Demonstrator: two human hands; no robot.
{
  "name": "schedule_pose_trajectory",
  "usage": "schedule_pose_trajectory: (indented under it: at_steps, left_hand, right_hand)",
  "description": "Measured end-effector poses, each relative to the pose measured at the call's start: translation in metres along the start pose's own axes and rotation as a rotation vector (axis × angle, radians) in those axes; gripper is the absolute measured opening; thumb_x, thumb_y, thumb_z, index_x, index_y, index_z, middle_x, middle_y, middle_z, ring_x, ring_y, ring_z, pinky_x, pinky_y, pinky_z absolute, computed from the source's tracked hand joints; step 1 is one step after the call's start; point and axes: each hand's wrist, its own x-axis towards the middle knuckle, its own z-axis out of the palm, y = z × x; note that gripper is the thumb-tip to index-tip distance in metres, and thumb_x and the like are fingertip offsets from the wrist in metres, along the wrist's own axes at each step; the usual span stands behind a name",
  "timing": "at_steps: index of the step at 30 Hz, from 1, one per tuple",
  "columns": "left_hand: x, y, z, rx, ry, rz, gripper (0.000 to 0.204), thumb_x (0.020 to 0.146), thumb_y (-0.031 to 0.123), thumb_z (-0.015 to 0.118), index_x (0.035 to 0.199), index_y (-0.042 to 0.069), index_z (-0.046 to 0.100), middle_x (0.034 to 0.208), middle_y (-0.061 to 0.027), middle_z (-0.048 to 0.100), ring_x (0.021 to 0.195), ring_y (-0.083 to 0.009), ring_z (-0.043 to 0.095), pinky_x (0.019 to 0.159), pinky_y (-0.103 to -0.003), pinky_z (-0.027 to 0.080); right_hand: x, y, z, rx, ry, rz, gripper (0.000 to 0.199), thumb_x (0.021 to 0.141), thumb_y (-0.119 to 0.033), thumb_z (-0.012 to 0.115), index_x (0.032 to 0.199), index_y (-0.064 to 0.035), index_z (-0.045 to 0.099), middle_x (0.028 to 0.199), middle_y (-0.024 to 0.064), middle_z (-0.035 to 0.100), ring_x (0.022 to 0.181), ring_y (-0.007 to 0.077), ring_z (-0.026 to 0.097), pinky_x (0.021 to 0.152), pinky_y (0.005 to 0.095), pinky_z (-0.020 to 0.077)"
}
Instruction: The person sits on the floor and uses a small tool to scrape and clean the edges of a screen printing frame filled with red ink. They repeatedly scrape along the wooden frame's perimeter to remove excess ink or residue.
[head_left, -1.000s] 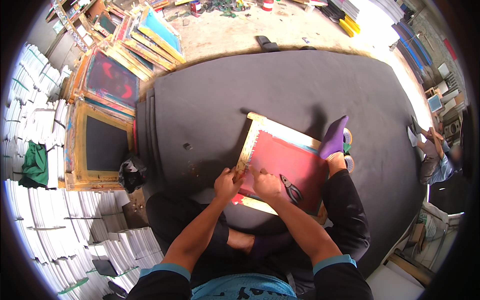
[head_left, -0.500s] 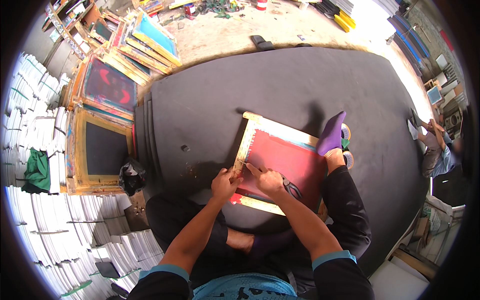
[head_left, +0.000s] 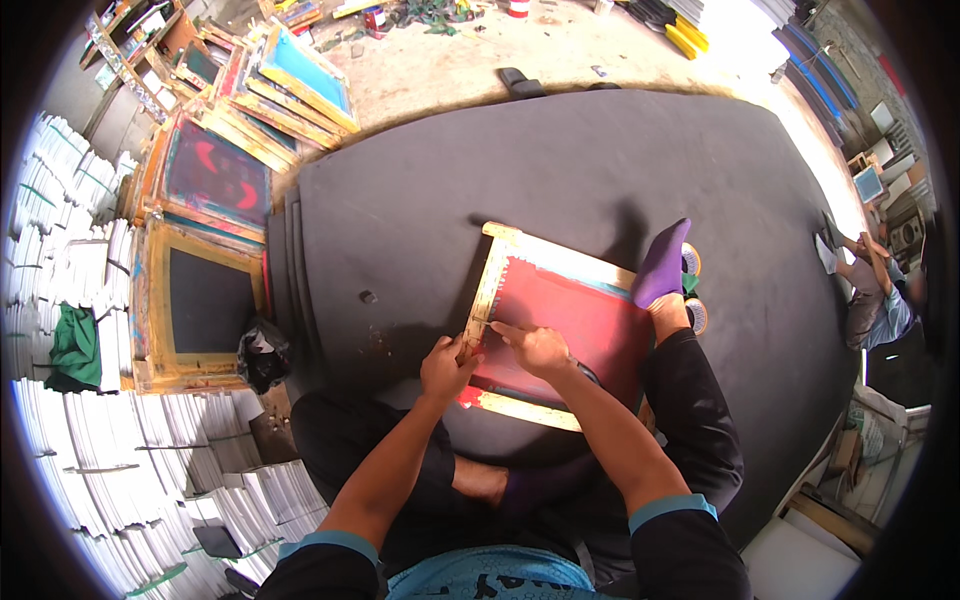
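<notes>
A wooden screen-printing frame (head_left: 487, 290) with red-stained mesh (head_left: 570, 310) lies tilted in front of my crossed legs. My left hand (head_left: 447, 370) is closed around the lower part of its left bar. Over the mesh, my right hand (head_left: 540, 350) has its index finger stretched toward that bar and its other fingers curled. Dark handles of what look like pliers (head_left: 587, 373) stick out behind the right hand, which covers most of the tool. A thin tip shows at the bar by the index finger. My purple-socked foot (head_left: 662, 275) rests against the frame's far right corner.
Beneath everything spreads a large dark grey sheet stack (head_left: 400, 200). More printing frames (head_left: 150, 300) lean at the left, beside a black plastic bag (head_left: 263, 355) and piled white sheets (head_left: 80, 440). Two round rolls (head_left: 697, 317) stand beside my foot. Another person (head_left: 880, 290) sits far right.
My right hand and forearm have shifted slightly, covering more of the dark handles. The left hand keeps its hold on the frame.
</notes>
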Motion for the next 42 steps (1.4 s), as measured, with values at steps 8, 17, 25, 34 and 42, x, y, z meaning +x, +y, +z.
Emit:
schedule_pose_trajectory:
  at_steps: [8,17,25,34,42]
  left_hand:
    - [0.000,-0.002,0.003,0.015,-0.004,-0.015,0.061,0.084,0.042,0.080,0.131,0.006,0.068,0.104,-0.0135,0.065,0.097,-0.0371,0.068,0.081,-0.046,0.056]
    - [-0.001,0.000,0.002,0.005,0.012,0.005,0.059,0.085,0.042,0.079,0.130,0.007,0.068,0.101,-0.0122,0.064,0.094,-0.0363,0.068,0.079,-0.047,0.056]
    - [-0.001,-0.001,0.002,0.007,0.007,0.001,0.052,0.085,0.039,0.080,0.127,0.009,0.070,0.099,-0.0106,0.063,0.090,-0.0357,0.068,0.077,-0.046,0.056]
    - [-0.001,0.001,-0.006,-0.006,-0.025,-0.025,0.055,0.085,0.040,0.080,0.128,0.007,0.069,0.102,-0.0115,0.064,0.094,-0.0362,0.068,0.080,-0.046,0.056]
    - [0.003,0.004,0.003,-0.008,-0.028,0.000,0.059,0.085,0.044,0.080,0.129,0.007,0.069,0.102,-0.0118,0.064,0.094,-0.0365,0.068,0.080,-0.046,0.056]
  right_hand:
    - [0.011,0.008,-0.002,0.323,0.020,0.009,0.033,0.098,-0.021,0.068,0.129,-0.0244,0.074,0.106,0.0107,0.078,0.089,0.0329,0.076,0.079,0.0456,0.0620]
    - [0.009,-0.003,-0.012,0.130,-0.043,0.049,0.032,0.099,-0.024,0.066,0.129,-0.0273,0.075,0.113,0.0108,0.078,0.097,0.0325,0.076,0.085,0.0421,0.0616]
    - [0.025,0.016,-0.014,0.460,-0.169,0.066,0.034,0.100,-0.017,0.068,0.133,-0.0173,0.074,0.116,0.0096,0.079,0.102,0.0164,0.074,0.090,0.0331,0.0576]
    - [0.021,0.013,-0.012,0.399,-0.138,0.074,0.032,0.100,-0.022,0.067,0.131,-0.0272,0.075,0.102,0.0054,0.079,0.087,0.0192,0.074,0.081,0.0368,0.0590]
    - [0.024,0.040,0.011,0.326,0.004,-0.052,0.032,0.105,-0.026,0.063,0.135,-0.0268,0.073,0.082,0.0046,0.072,0.068,0.0159,0.068,0.064,0.0357,0.0562]
